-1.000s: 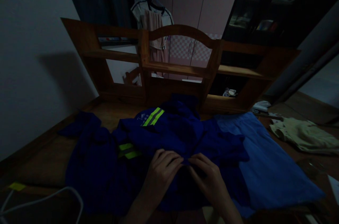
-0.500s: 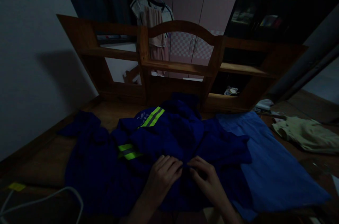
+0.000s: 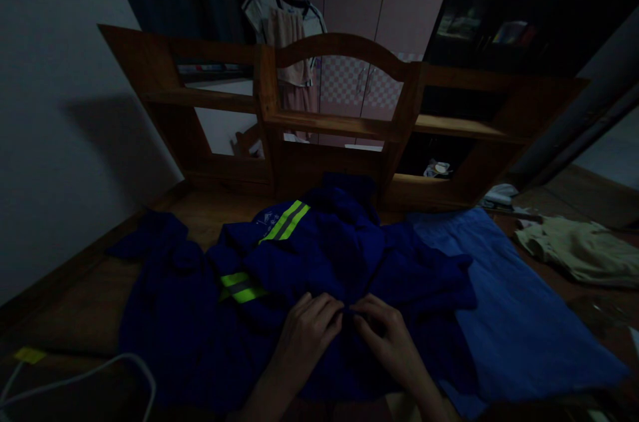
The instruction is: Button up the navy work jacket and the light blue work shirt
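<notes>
A dark blue work jacket (image 3: 319, 255) with yellow-green reflective stripes (image 3: 285, 220) lies spread on a wooden surface (image 3: 90, 305). My left hand (image 3: 307, 332) and my right hand (image 3: 389, 339) rest side by side on its front near the lower middle. Both have their fingers curled and pinch the fabric where the fingertips meet. The room is very dark, so what sits between the fingertips is hard to make out.
A lighter blue garment (image 3: 504, 315) lies to the right of the jacket, an olive one (image 3: 579, 249) farther right. A wooden shelf unit (image 3: 339, 122) stands behind. A white cable (image 3: 84, 375) curves at lower left. A wall (image 3: 54, 109) borders the left side.
My hands have stayed on the jacket front, with the fingers curling in slightly tighter. The view has tilted down a little.
</notes>
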A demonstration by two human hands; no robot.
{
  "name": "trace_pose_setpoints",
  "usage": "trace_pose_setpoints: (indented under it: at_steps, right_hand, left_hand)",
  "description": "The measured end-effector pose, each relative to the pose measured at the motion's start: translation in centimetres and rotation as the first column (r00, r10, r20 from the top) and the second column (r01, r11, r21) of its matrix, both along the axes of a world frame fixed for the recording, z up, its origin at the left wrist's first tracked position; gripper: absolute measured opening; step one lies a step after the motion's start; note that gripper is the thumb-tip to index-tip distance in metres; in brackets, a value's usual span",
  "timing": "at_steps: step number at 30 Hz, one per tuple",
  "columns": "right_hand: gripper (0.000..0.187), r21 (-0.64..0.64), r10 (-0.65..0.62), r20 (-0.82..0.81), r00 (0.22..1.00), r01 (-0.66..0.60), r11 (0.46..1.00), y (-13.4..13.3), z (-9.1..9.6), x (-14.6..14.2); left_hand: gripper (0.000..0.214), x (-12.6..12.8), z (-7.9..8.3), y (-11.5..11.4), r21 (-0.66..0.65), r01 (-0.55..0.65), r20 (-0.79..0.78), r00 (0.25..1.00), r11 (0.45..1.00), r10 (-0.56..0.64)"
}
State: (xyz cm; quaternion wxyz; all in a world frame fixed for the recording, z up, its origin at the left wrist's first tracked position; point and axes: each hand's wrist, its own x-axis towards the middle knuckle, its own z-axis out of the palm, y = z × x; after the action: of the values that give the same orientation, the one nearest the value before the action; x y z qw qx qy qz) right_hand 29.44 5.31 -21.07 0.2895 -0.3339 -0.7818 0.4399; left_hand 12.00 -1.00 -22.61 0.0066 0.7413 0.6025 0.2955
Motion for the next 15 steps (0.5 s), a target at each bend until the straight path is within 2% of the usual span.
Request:
trace_pose_setpoints:
  at_steps: [5,10,15]
  right_hand:
    - [0.019,-0.011,-0.011,-0.006,1.0,0.011,1.0,0.16,0.07,-0.04]
    - [0.019,-0.009,-0.006,-0.009,1.0,0.005,1.0,0.14,0.02,-0.04]
    - [0.02,0.003,-0.016,0.0,1.0,0.016,1.0,0.15,-0.24,-0.04]
  left_hand:
    - [0.02,-0.14,-0.01,0.12,-0.058,0.005,0.026,1.0,0.998,-0.003]
    - [0.02,-0.11,-0.38,0.28,-0.056,0.018,0.045,0.999,0.998,-0.016]
    - [0.017,0.28,-0.66,0.39,-0.074,-0.06,0.126,0.99,0.995,0.069]
